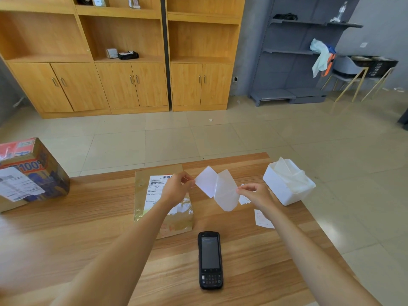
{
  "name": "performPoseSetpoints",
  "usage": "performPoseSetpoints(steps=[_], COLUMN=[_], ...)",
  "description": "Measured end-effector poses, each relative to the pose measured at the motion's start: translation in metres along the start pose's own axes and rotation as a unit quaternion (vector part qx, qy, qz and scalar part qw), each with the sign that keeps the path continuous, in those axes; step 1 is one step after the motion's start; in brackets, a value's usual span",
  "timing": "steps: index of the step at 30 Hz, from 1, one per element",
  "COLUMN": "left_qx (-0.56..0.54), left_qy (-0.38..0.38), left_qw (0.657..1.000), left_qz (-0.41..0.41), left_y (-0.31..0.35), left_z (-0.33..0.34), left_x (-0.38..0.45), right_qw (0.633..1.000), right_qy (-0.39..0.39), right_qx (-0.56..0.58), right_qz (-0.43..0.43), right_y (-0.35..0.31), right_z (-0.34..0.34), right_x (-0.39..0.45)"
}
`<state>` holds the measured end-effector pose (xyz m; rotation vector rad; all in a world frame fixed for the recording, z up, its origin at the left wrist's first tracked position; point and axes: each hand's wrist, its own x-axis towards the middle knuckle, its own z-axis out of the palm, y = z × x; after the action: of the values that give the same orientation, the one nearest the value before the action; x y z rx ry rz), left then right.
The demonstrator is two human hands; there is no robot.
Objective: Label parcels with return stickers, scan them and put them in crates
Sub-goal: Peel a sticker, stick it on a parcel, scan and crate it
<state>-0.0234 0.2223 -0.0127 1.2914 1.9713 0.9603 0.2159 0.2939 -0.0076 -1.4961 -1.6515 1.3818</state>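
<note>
Above the flat brown-paper parcel (pixel 163 202), your left hand (pixel 176 187) pinches the white rectangular sticker (pixel 206 181) while your right hand (pixel 254 193) pinches its translucent backing sheet (pixel 227 193). The freed sticker could curl and stick to itself, or land crooked over the parcel's printed label (pixel 155 191).

"100" in red print on the cardboard box (pixel 33 173), parcel label (pixel 155 191) text seemingly too small to read
</note>
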Motion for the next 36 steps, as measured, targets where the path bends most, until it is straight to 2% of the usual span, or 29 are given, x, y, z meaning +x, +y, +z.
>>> performPoseSetpoints(steps=[17,36], left_qx=[-0.067,-0.091], left_qy=[-0.020,0.034], left_qw=[0.997,0.994], left_qz=[-0.021,-0.047], left_y=[0.020,0.076], left_z=[0.042,0.115], left_x=[0.013,0.056], right_qw=[0.999,0.998], right_qy=[0.049,0.056], right_qx=[-0.013,0.010], right_qz=[0.018,0.000], right_y=[0.036,0.052], right_z=[-0.051,-0.158], right_x=[0.011,0.071])
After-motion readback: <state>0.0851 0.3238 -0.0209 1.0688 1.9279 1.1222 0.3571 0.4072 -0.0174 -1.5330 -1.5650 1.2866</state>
